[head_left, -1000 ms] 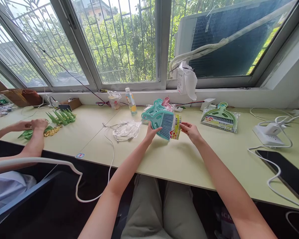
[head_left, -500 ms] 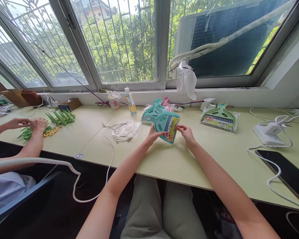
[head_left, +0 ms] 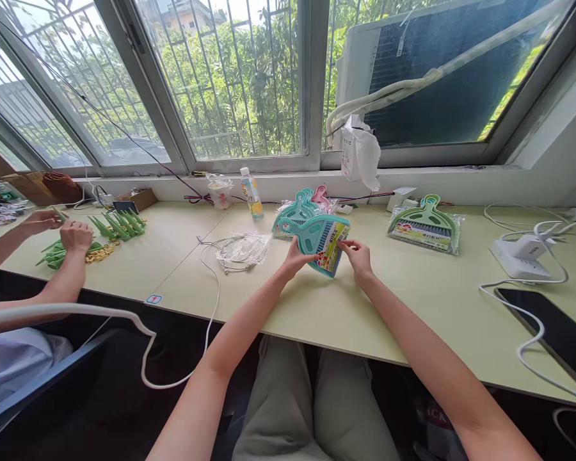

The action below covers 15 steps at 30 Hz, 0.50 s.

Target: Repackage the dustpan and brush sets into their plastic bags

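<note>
A teal mini dustpan and brush set [head_left: 311, 238] with a printed label is held tilted above the table. My left hand [head_left: 296, 257] is closed on its lower left side, thumb across the front. My right hand [head_left: 359, 257] pinches its right edge by the label. Just behind it lie more teal dustpan sets [head_left: 301, 203], and a pink dustpan [head_left: 320, 196] shows partly behind those. On the right, a green dustpan and brush set [head_left: 427, 225] lies in clear plastic wrapping.
A coiled white cable [head_left: 242, 251] lies left of my hands, near a drink bottle [head_left: 252, 193]. At right are a white power strip [head_left: 518, 259] and a black phone [head_left: 552, 330]. A co-worker's hands [head_left: 74, 235] handle green pieces [head_left: 118, 225] at far left.
My hands and the teal dustpan set have hardly moved; its right edge is slightly farther right. The co-worker's hands at far left have moved up and apart, lifting a green piece.
</note>
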Available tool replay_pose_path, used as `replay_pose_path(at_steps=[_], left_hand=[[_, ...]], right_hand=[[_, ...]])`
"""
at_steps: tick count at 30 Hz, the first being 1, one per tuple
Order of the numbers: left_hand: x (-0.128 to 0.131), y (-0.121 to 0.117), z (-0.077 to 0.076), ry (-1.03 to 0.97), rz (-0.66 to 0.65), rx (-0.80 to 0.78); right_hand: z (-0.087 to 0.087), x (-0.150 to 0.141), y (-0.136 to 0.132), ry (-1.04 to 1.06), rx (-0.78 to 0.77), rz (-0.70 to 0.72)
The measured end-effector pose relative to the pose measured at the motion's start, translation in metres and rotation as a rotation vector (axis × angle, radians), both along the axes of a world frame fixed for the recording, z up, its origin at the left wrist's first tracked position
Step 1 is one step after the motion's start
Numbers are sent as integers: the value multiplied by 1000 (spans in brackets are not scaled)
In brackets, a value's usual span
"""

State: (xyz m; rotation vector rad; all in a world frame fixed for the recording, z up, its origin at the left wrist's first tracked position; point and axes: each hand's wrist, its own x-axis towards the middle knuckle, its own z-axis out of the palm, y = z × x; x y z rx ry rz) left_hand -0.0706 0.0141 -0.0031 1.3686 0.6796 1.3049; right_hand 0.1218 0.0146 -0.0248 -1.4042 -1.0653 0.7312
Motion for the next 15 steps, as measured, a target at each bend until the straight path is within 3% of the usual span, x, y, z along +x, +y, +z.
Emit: replay_pose_path(at_steps=[6,8,12,15], left_hand=[[-1,-1,-2,-7,5,-14],[0,0,-2,-12,33,-22],[-1,-1,2,-18,50,-20],[-1,-3,5,-15,49,-20]], right_hand=[[6,-5,-6,51,33,-33],[6,-5,-6,132,28,53],[5,-7,-4,352,0,353],[7,-9,-5,450,-8,374]])
